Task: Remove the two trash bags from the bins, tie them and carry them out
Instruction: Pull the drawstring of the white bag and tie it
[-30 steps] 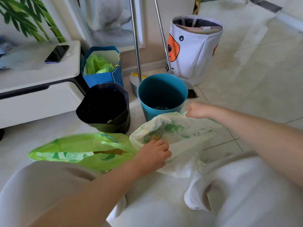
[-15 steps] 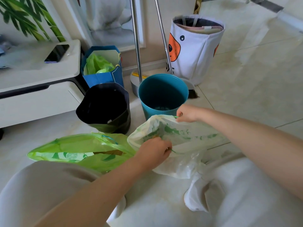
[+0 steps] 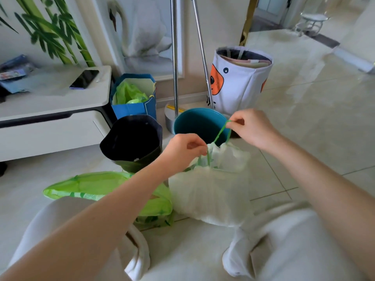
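A white trash bag (image 3: 211,191) stands on the floor between my knees, its mouth gathered. My right hand (image 3: 251,128) pinches a green drawstring (image 3: 221,132) raised above the bag. My left hand (image 3: 182,151) pinches the other green string at the bag's neck. A green trash bag (image 3: 91,184) lies flat on the floor to the left, partly under my left forearm. Behind the bags stand a teal bin (image 3: 194,124) and a dark bin (image 3: 129,142), both without liners.
A blue paper bag (image 3: 134,106) holding green plastic stands against the wall. Two metal poles (image 3: 174,57) and a white fabric basket (image 3: 241,80) stand behind the teal bin. A low white cabinet (image 3: 50,118) with a phone (image 3: 84,79) is at left. Tiled floor extends right.
The white bag's open mouth has been drawn together. Both hands rose from the bag's rim and now pull the green drawstrings upward and apart.
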The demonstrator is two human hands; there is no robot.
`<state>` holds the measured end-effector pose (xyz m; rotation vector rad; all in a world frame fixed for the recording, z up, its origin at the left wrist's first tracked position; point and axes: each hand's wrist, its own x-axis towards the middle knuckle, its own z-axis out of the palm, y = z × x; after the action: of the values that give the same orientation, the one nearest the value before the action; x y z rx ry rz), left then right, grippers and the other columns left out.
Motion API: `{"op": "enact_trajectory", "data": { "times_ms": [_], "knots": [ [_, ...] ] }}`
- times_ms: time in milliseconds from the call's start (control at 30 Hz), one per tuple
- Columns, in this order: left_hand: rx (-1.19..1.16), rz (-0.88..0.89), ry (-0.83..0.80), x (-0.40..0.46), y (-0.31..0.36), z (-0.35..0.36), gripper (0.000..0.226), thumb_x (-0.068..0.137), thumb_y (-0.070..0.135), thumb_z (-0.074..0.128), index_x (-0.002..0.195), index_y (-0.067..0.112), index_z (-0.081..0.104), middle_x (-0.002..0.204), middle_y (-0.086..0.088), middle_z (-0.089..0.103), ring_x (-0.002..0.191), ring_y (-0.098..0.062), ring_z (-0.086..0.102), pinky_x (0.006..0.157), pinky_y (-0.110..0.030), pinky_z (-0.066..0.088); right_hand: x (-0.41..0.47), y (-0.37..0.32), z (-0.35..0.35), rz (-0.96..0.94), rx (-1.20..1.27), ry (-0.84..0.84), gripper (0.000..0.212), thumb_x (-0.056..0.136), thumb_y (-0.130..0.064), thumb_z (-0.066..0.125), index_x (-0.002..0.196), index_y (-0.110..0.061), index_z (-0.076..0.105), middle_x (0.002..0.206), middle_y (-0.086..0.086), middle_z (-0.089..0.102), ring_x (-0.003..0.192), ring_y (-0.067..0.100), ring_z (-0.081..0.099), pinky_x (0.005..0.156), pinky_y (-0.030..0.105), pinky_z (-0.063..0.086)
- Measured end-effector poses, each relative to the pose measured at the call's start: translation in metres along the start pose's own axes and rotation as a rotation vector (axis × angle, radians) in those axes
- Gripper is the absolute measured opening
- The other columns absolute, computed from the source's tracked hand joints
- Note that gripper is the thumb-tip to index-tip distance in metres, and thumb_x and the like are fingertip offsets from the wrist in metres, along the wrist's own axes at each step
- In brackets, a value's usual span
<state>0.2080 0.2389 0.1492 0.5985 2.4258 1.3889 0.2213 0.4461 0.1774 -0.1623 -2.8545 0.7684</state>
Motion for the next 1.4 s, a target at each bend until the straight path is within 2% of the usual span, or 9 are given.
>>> {"op": "enact_trajectory", "data": {
  "times_ms": [167,300,533,667,1000,1167,1233,1300,1400],
  "knots": [
    [-0.246,0.118,0.141,0.000,0.024,-0.016,0.006,0.086,0.005,0.064,0.088,0.003,0.070,0.075,-0.003,0.070,0.068,-0.008,0.063,0.071,-0.024,0.053,-0.022,-0.033,-0.012,-0.094,0.263,0.283,0.011,0.086,-0.015,0.066,0.086,-0.005,0.071,0.076,0.005,0.066,0.068,0.012,0.057,0.069,0.017,0.043],
    [-0.062,0.095,0.121,0.000,0.009,-0.006,0.005,0.085,0.012,0.068,0.087,0.014,0.072,0.074,0.008,0.070,0.066,-0.002,0.064,0.072,-0.022,0.054,-0.026,-0.031,0.001,-0.051,0.294,0.118,0.012,0.086,-0.017,0.064,0.081,-0.008,0.070,0.059,-0.003,0.057,0.053,0.004,0.047,0.056,0.009,0.036],
    [-0.036,0.137,0.261,0.004,0.016,0.001,0.008,0.087,0.015,0.066,0.089,0.017,0.073,0.085,0.005,0.070,0.074,-0.009,0.063,0.069,-0.015,0.051,-0.022,-0.030,0.007,0.068,0.407,-0.086,0.012,0.087,-0.022,0.061,0.087,-0.015,0.070,0.082,0.007,0.070,0.079,0.026,0.066,0.079,0.043,0.055],
    [-0.078,0.156,0.327,0.005,0.021,0.004,0.007,0.086,0.015,0.067,0.086,0.018,0.073,0.089,0.000,0.070,0.079,-0.014,0.063,0.073,-0.022,0.052,-0.025,-0.032,0.007,0.121,0.471,-0.237,0.014,0.080,-0.019,0.063,0.092,-0.024,0.068,0.082,-0.008,0.067,0.075,0.008,0.062,0.071,0.028,0.048],
    [-0.079,0.064,0.364,0.007,0.015,0.014,0.014,0.087,0.011,0.061,0.096,0.018,0.070,0.091,0.004,0.068,0.079,-0.003,0.060,0.072,-0.013,0.048,-0.028,-0.037,0.002,0.093,0.451,-0.170,0.008,0.084,-0.023,0.066,0.076,-0.021,0.063,0.066,-0.006,0.058,0.061,0.010,0.051,0.060,0.025,0.041],
    [0.039,-0.151,-0.106,0.010,0.003,0.019,0.072,0.078,0.008,0.066,0.141,0.026,0.035,0.125,0.013,0.046,0.106,-0.007,0.049,0.070,-0.003,0.042,-0.023,-0.049,-0.011,0.093,0.806,-0.038,0.007,0.078,-0.019,0.065,0.074,-0.013,0.067,0.077,0.012,0.066,0.078,0.020,0.060,0.090,0.043,0.052],
    [0.072,-0.148,-0.220,0.008,0.001,0.033,0.089,0.072,0.024,0.074,0.146,0.031,0.024,0.131,0.014,0.039,0.117,-0.010,0.045,0.090,-0.012,0.042,-0.022,-0.056,-0.015,0.071,0.923,-0.050,0.011,0.077,-0.018,0.061,0.074,-0.010,0.067,0.075,0.011,0.065,0.077,0.019,0.060,0.093,0.047,0.051],
    [0.041,-0.121,-0.093,0.007,-0.004,0.047,0.090,0.066,0.041,0.079,0.142,0.031,0.031,0.134,0.009,0.047,0.125,-0.013,0.044,0.104,-0.030,0.039,-0.022,-0.061,-0.016,0.036,0.939,-0.089,0.010,0.081,-0.012,0.058,0.073,-0.007,0.064,0.073,0.010,0.064,0.072,0.018,0.059,0.091,0.048,0.051],
    [-0.084,-0.136,0.156,0.010,-0.008,0.056,0.067,0.070,0.045,0.078,0.127,0.029,0.049,0.114,0.010,0.061,0.104,-0.008,0.056,0.086,-0.027,0.047,-0.023,-0.067,-0.012,0.016,0.895,-0.098,0.012,0.085,-0.005,0.056,0.075,-0.006,0.062,0.069,0.008,0.063,0.069,0.017,0.058,0.086,0.047,0.053]
  ]
}}
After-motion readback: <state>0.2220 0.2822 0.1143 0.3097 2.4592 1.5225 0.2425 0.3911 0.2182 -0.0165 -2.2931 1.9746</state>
